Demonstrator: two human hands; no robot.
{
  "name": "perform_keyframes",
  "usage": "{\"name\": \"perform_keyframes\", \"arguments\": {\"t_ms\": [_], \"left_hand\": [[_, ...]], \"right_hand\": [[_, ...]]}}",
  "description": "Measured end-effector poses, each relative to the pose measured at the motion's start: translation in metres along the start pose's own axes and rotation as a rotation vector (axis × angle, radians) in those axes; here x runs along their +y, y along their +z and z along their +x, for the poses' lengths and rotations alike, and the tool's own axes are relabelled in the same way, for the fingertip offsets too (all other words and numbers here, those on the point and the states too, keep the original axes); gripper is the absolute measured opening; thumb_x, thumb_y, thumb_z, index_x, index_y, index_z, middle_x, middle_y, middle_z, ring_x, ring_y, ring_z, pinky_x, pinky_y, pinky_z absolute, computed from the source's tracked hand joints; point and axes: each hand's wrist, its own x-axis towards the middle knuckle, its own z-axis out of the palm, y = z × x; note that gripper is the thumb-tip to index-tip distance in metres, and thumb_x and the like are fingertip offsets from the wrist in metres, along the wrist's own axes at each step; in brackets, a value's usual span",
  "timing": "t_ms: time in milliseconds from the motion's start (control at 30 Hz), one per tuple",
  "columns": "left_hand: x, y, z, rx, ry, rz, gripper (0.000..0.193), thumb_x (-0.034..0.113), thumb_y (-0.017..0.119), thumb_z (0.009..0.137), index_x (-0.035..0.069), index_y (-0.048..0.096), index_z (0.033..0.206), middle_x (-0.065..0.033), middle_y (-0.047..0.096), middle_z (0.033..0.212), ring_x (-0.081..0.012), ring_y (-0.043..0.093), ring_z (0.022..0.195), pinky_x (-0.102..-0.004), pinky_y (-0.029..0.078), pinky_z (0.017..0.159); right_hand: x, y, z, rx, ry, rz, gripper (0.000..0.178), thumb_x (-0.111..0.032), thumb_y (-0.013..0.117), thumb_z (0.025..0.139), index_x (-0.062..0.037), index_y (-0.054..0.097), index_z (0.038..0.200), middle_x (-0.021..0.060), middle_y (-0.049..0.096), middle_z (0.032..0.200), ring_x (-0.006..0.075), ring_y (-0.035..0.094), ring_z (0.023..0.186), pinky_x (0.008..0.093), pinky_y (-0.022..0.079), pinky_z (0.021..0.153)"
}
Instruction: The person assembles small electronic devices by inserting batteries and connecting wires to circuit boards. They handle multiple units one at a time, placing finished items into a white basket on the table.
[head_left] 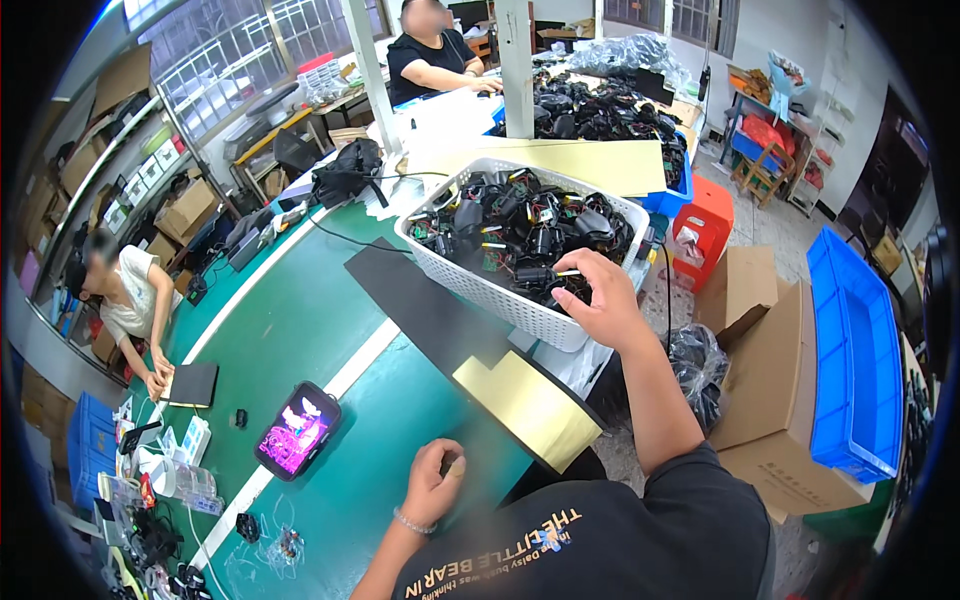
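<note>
My right hand [605, 300] reaches over the near right rim of a white perforated plastic basket [470, 290]. Its thumb and forefinger are apart, beside a black cylindrical part [535, 276] with a small white piece at its end. I see no firm grip on it. The basket is heaped with black plastic parts [520, 215], thin wires and small green circuit boards. Near the front edge of the green table, my left hand [435, 485] is loosely curled shut, with nothing visible in it.
A phone-like device with a lit screen [298, 430] lies on the green table [400, 400]. Yellow sheet [525, 400] and black strip [420, 310] are before the basket. Right stand a cardboard box [770, 390], blue crate [850, 350] and red stool [703, 230]. Two people work across the table.
</note>
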Motion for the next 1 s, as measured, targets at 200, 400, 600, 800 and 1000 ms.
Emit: {"name": "perform_keyframes", "arguments": {"t_ms": [200, 400, 600, 800, 1000], "left_hand": [[0.0021, 0.0002, 0.0009, 0.008, -0.001, 0.014, 0.011, 0.011, 0.059, 0.081, 0.003, 0.055, 0.089, -0.0075, 0.056, 0.082, -0.0218, 0.052, 0.08, -0.0318, 0.043, 0.073], [0.0041, -0.0007, 0.0003, 0.011, 0.008, 0.021, 0.011, 0.01, 0.059, 0.081, 0.004, 0.055, 0.089, -0.0072, 0.056, 0.082, -0.0212, 0.052, 0.079, -0.0316, 0.043, 0.072], [0.0016, 0.0007, 0.0008, 0.017, 0.013, 0.015, 0.011, 0.01, 0.06, 0.081, 0.004, 0.055, 0.088, -0.0078, 0.056, 0.081, -0.0221, 0.051, 0.077, -0.0325, 0.043, 0.072], [0.0048, -0.0016, 0.0013, 0.023, 0.049, 0.028, 0.011, 0.012, 0.06, 0.081, 0.004, 0.055, 0.088, -0.008, 0.056, 0.08, -0.0227, 0.052, 0.075, -0.0331, 0.043, 0.072], [0.0037, -0.0014, 0.0005, 0.036, 0.071, 0.029, 0.013, 0.014, 0.06, 0.081, 0.004, 0.055, 0.088, -0.0074, 0.056, 0.078, -0.0224, 0.052, 0.075, -0.0335, 0.042, 0.072]], "right_hand": [[0.0017, 0.0007, -0.0007, 0.011, -0.011, -0.001, 0.025, -0.021, 0.066, 0.074, -0.0049, 0.059, 0.091, 0.0091, 0.061, 0.094, 0.0296, 0.058, 0.09, 0.0363, 0.045, 0.077], [0.0013, 0.0016, 0.0001, 0.006, -0.012, 0.009, 0.025, -0.02, 0.067, 0.074, -0.0045, 0.059, 0.091, 0.0096, 0.061, 0.094, 0.0298, 0.058, 0.09, 0.0362, 0.046, 0.076], [0.0002, 0.0014, 0.0002, -0.001, 0.012, 0.024, 0.026, -0.018, 0.067, 0.073, -0.0043, 0.059, 0.093, 0.01, 0.061, 0.094, 0.0302, 0.058, 0.089, 0.0359, 0.045, 0.077], [-0.0007, 0.0022, 0.0008, -0.008, 0.014, 0.032, 0.026, -0.018, 0.067, 0.073, -0.004, 0.059, 0.093, 0.0106, 0.061, 0.093, 0.0304, 0.059, 0.09, 0.0363, 0.045, 0.077], [-0.0015, 0.0032, 0.0012, -0.005, 0.009, 0.023, 0.027, -0.018, 0.067, 0.073, -0.0035, 0.058, 0.094, 0.0119, 0.061, 0.093, 0.0315, 0.059, 0.09, 0.0367, 0.045, 0.078]]}}
